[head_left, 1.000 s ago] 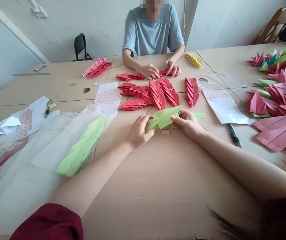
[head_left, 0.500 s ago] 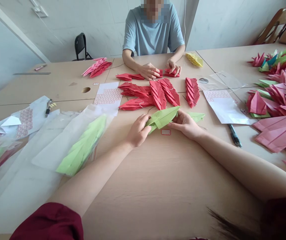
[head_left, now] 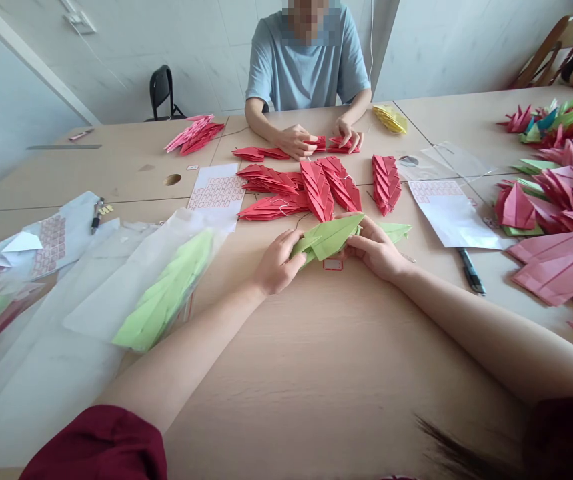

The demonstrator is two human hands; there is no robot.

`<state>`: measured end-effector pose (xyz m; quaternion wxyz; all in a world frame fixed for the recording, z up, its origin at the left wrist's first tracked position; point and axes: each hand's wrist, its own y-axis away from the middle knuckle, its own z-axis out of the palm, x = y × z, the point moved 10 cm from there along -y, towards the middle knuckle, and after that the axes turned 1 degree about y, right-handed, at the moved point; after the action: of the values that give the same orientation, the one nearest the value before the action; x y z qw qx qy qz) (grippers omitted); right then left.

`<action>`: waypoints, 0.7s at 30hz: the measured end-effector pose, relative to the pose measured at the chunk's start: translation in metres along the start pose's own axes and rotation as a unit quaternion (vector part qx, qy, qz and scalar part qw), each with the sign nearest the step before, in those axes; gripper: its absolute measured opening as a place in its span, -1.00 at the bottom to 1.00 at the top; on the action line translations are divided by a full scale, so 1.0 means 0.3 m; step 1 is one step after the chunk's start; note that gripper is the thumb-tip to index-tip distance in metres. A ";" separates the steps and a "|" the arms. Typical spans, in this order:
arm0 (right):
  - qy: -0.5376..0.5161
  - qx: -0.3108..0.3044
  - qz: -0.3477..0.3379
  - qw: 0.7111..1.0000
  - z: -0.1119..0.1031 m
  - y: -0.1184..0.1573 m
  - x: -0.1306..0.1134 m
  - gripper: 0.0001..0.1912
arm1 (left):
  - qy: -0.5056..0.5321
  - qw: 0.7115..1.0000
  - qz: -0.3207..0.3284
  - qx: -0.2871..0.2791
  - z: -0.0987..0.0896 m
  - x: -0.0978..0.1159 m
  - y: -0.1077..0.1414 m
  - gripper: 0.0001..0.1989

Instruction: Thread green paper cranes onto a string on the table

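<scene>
A folded green paper piece (head_left: 333,237) is held between my two hands above the table. My left hand (head_left: 280,261) is closed on its left end, thumb on the near side. At its right end my right hand (head_left: 375,248) grips it, with some fingers hidden behind the paper. Another green paper piece (head_left: 397,232) shows just beyond my right hand. Several folded red paper bundles (head_left: 316,190) lie past my hands, some with white string. To the left, a green folded stack (head_left: 166,290) lies in a clear plastic bag.
Across the table (head_left: 286,373) a person (head_left: 299,67) handles red paper. Piles of pink, red and green folded paper (head_left: 556,193) fill the right side. Printed sheets (head_left: 216,193), a marker (head_left: 471,272), a yellow bundle (head_left: 389,119) and plastic bags (head_left: 56,353) lie around.
My right hand has shifted slightly right along the green paper piece, its fingers now further up behind it. My left thumb has moved a little over the paper's left end.
</scene>
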<state>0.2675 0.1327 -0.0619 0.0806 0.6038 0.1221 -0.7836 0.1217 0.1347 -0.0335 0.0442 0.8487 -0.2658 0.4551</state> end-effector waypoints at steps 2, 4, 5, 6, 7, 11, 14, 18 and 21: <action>0.006 -0.026 -0.020 0.999 0.017 0.005 -0.016 -0.63 | 0.043 0.999 -0.025 0.011 -0.005 -0.015 0.001 -0.74; 0.046 -0.011 -0.064 0.997 0.017 0.014 -0.050 -0.60 | 0.112 0.992 -0.048 0.014 -0.005 -0.033 0.001 -0.70; 0.078 0.014 -0.092 0.993 0.010 0.021 -0.072 -0.58 | 0.154 0.986 -0.057 0.013 -0.003 -0.042 0.000 -0.68; 0.117 0.048 -0.123 0.984 -0.001 0.032 -0.096 -0.56 | 0.196 0.978 -0.065 0.009 0.002 -0.050 -0.001 -0.67; 0.157 0.086 -0.153 0.972 -0.011 0.045 -0.121 -0.55 | 0.237 0.969 -0.071 0.005 0.007 -0.057 -0.003 -0.66; 0.279 0.201 -0.249 0.905 -0.021 0.111 -0.206 -0.60 | 0.323 0.941 -0.096 0.025 0.006 -0.090 -0.009 -0.66; 0.343 0.194 -0.280 0.876 0.021 0.132 -0.230 -0.56 | 0.319 0.942 -0.100 0.039 -0.002 -0.092 -0.009 -0.69; 0.444 0.147 -0.319 0.825 0.100 0.147 -0.238 -0.44 | 0.269 0.960 -0.080 0.016 0.002 -0.068 -0.006 -0.76; 0.484 0.131 -0.318 0.804 0.119 0.145 -0.226 -0.46 | 0.234 0.969 -0.072 0.015 -0.001 -0.067 -0.004 -0.78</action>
<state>0.2639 0.0794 0.0080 -0.3227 0.8369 0.2271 -0.3795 0.1132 0.1441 -0.0492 0.1248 0.7359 -0.1792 0.6409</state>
